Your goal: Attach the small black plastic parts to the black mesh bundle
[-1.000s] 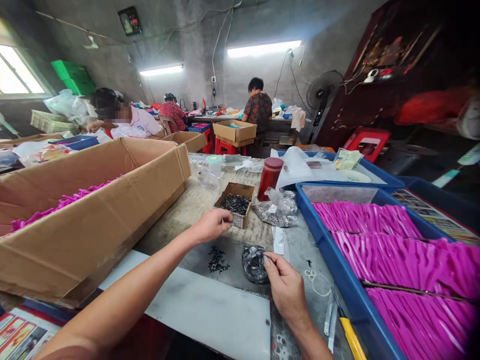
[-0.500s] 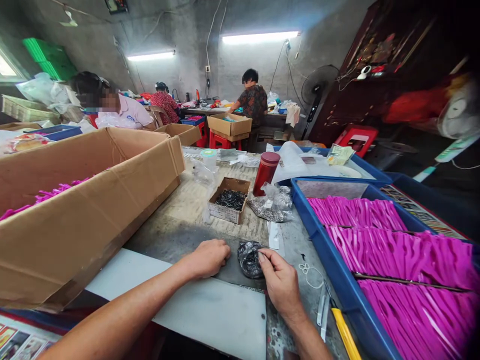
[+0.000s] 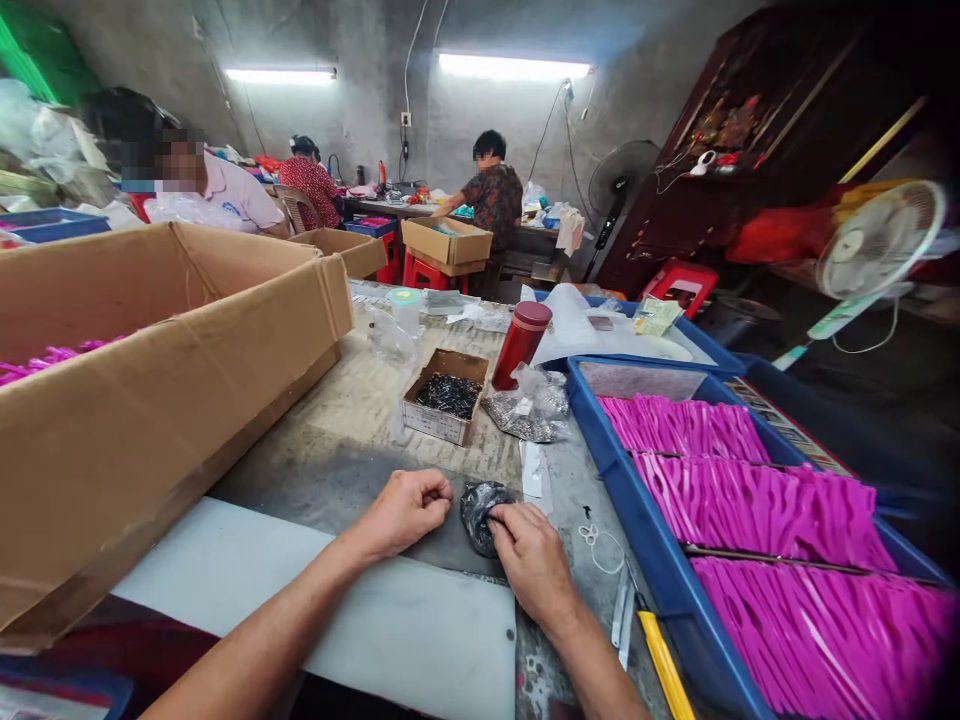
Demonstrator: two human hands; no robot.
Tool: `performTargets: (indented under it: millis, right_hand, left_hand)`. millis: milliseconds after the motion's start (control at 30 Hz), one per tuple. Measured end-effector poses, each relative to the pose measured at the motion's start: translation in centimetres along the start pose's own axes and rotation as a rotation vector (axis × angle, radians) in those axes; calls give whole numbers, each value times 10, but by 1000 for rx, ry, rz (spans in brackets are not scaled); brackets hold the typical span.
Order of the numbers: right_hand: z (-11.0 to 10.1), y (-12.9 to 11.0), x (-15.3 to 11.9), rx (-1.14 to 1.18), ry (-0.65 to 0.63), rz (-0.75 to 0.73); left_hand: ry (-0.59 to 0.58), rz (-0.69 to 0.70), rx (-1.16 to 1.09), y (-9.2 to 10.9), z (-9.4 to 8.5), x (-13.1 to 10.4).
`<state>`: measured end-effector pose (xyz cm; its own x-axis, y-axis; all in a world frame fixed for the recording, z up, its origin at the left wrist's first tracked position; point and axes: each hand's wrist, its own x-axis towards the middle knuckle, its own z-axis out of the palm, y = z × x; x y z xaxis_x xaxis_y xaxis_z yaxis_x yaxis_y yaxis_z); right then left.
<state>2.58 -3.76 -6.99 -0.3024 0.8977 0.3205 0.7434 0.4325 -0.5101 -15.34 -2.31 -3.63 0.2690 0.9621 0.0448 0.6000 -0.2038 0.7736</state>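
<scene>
A small clear plastic bag of black bits (image 3: 478,510) lies crumpled on the dark part of the worktable. My right hand (image 3: 531,560) is at its right side, fingers pinched together with the tips down in the bag's contents; what they grip is hidden. Just left of the bag, my left hand (image 3: 412,510) hovers with curled fingers and the thumb close to the forefinger. Anything between those fingertips is too small to make out. A pale flat board (image 3: 405,630) lies under both forearms.
Beyond the bag stand a small carton of black pins (image 3: 450,395), a red flask (image 3: 523,345) and a bag of metal bits (image 3: 531,408). At right is a blue crate (image 3: 626,500) of magenta plastic pieces, beside a yellow-handled tool (image 3: 666,665). A big cardboard box (image 3: 172,400) fills the left.
My right fingertips have moved from the bag's edge further into it. My left hand has turned, bringing its thumb into sight. The whole view has shifted slightly to the right.
</scene>
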Motion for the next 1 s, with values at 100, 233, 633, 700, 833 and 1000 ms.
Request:
performTargets:
  millis: [100, 233, 633, 700, 833, 1000]
  right_hand:
    - [3, 0, 1, -156, -79, 8]
    - [5, -5, 3, -344, -166, 24]
    - [7, -9, 3, -438, -248, 34]
    - [6, -8, 3, -423, -246, 35]
    - [6, -8, 4, -408, -251, 57]
    - [2, -13, 7, -423, -327, 85]
  left_hand:
    - [17, 6, -93, -5, 5, 0]
    - [6, -41, -249, -12, 5, 1]
    - [-80, -91, -456, -13, 10, 2]
    - [-92, -120, -489, -14, 11, 1]
    - [-95, -158, -517, -13, 12, 1]
    - [-110, -165, -548, -11, 12, 2]
